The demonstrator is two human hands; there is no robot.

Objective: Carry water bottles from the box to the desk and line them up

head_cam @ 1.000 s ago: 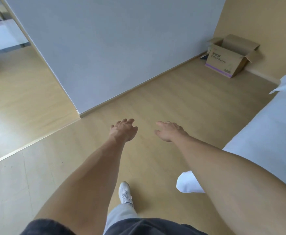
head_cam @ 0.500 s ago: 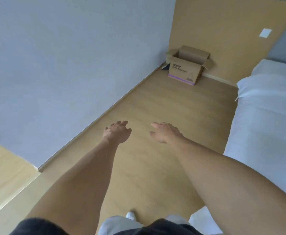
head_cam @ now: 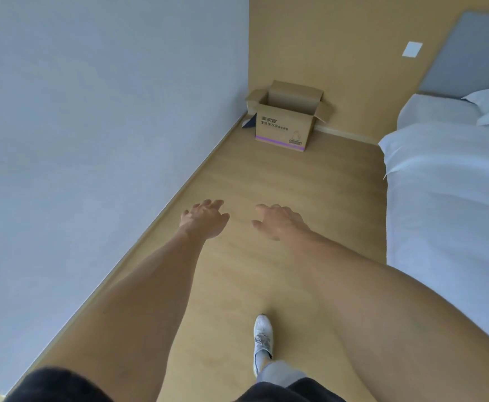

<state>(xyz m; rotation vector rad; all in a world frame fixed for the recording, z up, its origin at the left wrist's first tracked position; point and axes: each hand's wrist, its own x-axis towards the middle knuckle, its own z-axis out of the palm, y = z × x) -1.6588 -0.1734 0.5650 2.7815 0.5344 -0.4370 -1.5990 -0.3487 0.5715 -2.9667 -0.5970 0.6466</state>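
Note:
An open brown cardboard box (head_cam: 282, 127) with a purple stripe stands on the wooden floor in the far corner, its flaps up. Its inside is hidden from here, and no bottles or desk show. My left hand (head_cam: 204, 218) and my right hand (head_cam: 279, 221) reach forward side by side over the floor, well short of the box. Both have relaxed, loosely spread fingers and hold nothing.
A grey-blue wall (head_cam: 92, 126) runs along the left, and a bed with white sheets (head_cam: 452, 198) lines the right, leaving a floor aisle between them. A dark flat object (head_cam: 249, 122) lies beside the box. My white shoe (head_cam: 263, 338) steps forward.
The view has swung right and moved forward, so the box sits nearer and more central. Both empty hands keep their outstretched pose. My foot has stepped ahead.

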